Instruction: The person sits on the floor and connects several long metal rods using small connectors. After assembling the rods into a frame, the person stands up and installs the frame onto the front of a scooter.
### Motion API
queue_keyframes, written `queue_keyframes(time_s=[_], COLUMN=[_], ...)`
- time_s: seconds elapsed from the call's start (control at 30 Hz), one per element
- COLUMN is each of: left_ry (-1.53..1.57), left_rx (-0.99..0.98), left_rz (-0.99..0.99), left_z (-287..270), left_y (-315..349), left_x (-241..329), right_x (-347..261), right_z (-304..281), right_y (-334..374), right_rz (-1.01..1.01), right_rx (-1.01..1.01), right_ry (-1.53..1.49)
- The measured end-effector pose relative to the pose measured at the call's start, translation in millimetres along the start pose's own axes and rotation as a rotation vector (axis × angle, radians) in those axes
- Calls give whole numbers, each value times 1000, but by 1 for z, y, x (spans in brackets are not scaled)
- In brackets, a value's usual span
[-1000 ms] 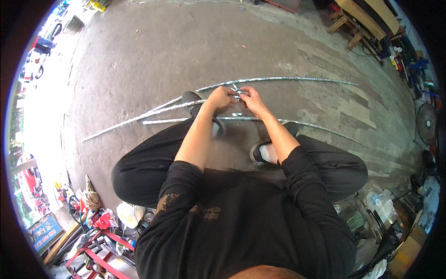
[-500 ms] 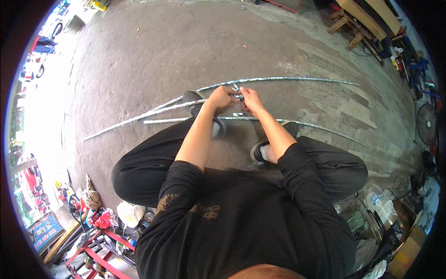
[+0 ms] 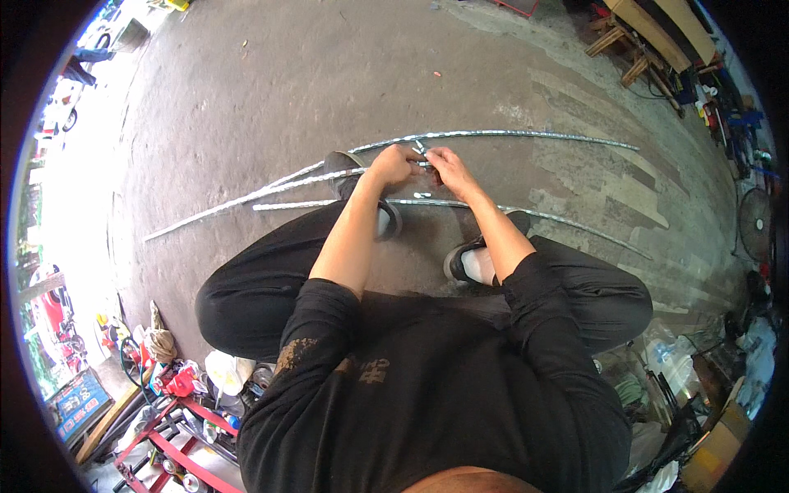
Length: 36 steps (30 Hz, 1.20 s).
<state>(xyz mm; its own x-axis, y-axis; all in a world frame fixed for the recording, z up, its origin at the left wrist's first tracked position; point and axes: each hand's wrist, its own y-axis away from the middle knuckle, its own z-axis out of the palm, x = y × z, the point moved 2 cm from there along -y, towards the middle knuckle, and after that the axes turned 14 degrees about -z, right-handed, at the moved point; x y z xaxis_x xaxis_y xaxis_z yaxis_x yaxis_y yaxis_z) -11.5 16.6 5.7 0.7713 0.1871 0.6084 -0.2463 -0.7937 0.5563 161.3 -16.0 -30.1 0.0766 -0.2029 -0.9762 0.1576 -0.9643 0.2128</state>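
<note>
My left hand is closed around a long thin silvery rod, whose left part slants down over the floor. Opposite it, my right hand has its fingers pinched together at the rod's end; a small silvery piece there is mostly hidden by the fingers. Just above the fingertips shows another short silvery piece. A long far rod lies beyond my hands, and a near rod runs across the floor in front of my shoes. Beside the near rod lies a small bright metal piece.
I squat on a concrete floor. A red metal frame with cans and clutter stands at lower left. Bags and cardboard crowd the lower right. A wooden stand is at far right, with a fan by the right edge.
My right hand has shifted slightly at the rod's end, its fingers turned a little. My left hand keeps its hold on the rod. The whole view has tilted slightly.
</note>
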Motion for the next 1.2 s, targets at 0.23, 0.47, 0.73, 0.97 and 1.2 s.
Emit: queue_keyframes(time_s=[0.23, 0.47, 0.73, 0.97, 1.2], left_ry=[-13, 16, 192, 162, 202], left_rx=[23, 107, -95, -85, -128], left_rz=[-6, 9, -31, -1, -33], left_z=[0, 7, -6, -9, -8], left_y=[-4, -4, -2, -1, -4], left_x=[-4, -6, -10, -4, -8], right_x=[-4, 8, 59, 58, 60], right_z=[4, -11, -3, 9, 3], right_y=[-2, -4, -20, -24, -29], right_rz=[52, 100, -343, -359, -171], right_rx=[9, -165, 118, -2, -35], right_ry=[-44, -421, 671, 776, 824])
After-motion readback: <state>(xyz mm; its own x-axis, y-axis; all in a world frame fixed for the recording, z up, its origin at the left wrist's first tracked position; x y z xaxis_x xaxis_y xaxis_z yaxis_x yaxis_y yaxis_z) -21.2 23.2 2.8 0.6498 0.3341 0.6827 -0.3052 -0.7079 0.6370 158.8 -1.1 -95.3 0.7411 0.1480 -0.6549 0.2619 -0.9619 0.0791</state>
